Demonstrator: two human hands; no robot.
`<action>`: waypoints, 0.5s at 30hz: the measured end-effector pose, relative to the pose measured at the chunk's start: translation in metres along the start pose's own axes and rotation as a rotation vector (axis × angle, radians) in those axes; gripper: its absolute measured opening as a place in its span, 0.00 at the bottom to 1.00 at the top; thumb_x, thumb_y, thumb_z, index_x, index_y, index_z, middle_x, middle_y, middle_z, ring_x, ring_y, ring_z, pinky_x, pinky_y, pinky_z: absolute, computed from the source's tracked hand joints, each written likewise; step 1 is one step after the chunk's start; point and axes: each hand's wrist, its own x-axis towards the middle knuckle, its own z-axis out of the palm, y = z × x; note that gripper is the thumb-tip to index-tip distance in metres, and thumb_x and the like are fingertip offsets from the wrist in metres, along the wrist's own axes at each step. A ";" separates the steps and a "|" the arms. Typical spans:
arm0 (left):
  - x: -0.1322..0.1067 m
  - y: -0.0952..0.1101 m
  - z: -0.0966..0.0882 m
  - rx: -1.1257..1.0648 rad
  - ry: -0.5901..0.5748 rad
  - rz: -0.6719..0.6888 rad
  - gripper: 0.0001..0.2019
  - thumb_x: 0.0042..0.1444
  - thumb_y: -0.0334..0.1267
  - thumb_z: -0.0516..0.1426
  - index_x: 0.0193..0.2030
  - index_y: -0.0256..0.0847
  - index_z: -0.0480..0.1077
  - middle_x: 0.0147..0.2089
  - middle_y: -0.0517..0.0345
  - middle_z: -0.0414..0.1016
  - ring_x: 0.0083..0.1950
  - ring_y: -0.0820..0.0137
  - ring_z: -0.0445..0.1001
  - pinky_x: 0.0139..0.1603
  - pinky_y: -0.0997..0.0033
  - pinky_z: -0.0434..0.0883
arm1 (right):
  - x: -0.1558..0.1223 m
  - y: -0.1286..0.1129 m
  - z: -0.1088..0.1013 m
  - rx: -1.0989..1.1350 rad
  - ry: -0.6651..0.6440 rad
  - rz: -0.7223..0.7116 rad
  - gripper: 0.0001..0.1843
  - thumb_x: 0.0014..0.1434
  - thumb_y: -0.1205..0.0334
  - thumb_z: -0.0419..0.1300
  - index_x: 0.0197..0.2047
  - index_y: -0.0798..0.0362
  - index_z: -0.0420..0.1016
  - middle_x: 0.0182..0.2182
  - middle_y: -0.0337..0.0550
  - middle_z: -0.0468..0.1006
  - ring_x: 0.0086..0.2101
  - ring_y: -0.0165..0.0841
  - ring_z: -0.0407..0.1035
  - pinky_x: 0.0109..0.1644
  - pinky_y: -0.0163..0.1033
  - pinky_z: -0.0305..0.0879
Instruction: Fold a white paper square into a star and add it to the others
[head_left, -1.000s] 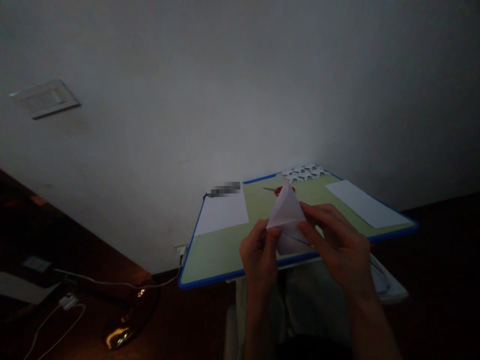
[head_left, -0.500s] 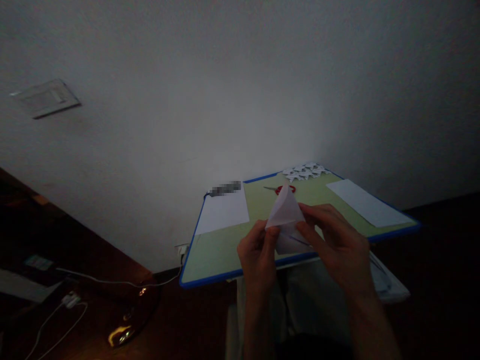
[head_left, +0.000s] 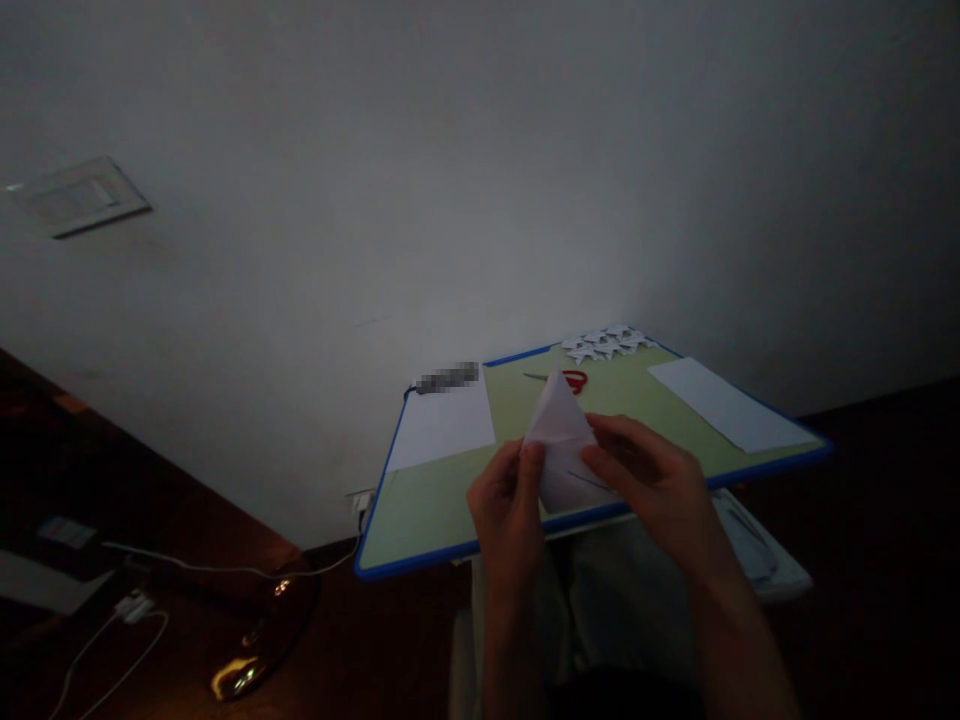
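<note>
A white sheet folded to a point, the folded paper (head_left: 559, 430), is held up over the near edge of a green board with a blue rim (head_left: 442, 500). My left hand (head_left: 506, 510) pinches its left lower edge between thumb and fingers. My right hand (head_left: 652, 485) grips its right side, fingers curled over the fold. Red-handled scissors (head_left: 571, 379) lie on the board just behind the paper's tip. Several small folded white pieces (head_left: 607, 343) are heaped at the board's far edge.
Flat white sheets lie on the board at left (head_left: 442, 425) and right (head_left: 720, 403). A white wall stands behind, with a switch plate (head_left: 75, 195) upper left. White cables (head_left: 135, 605) and a shiny lamp base (head_left: 247, 660) sit on the dark floor at lower left.
Both hands and the folded paper have shifted slightly left and up; my fingers have closed further over the fold. The view itself has drifted a little.
</note>
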 end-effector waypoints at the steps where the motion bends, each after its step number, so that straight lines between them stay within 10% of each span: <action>1: 0.000 0.000 0.000 0.011 0.001 -0.006 0.20 0.63 0.55 0.65 0.37 0.37 0.85 0.30 0.56 0.80 0.32 0.69 0.73 0.32 0.75 0.69 | 0.001 0.001 -0.001 0.024 -0.017 0.052 0.11 0.63 0.51 0.72 0.46 0.46 0.87 0.36 0.41 0.82 0.36 0.36 0.77 0.39 0.39 0.76; 15: 0.004 -0.005 -0.002 0.059 0.075 -0.035 0.18 0.65 0.51 0.64 0.40 0.37 0.85 0.34 0.54 0.83 0.33 0.68 0.75 0.34 0.73 0.69 | 0.007 0.005 -0.017 -0.052 -0.098 0.066 0.10 0.61 0.52 0.72 0.36 0.50 0.87 0.31 0.40 0.82 0.32 0.34 0.76 0.35 0.37 0.73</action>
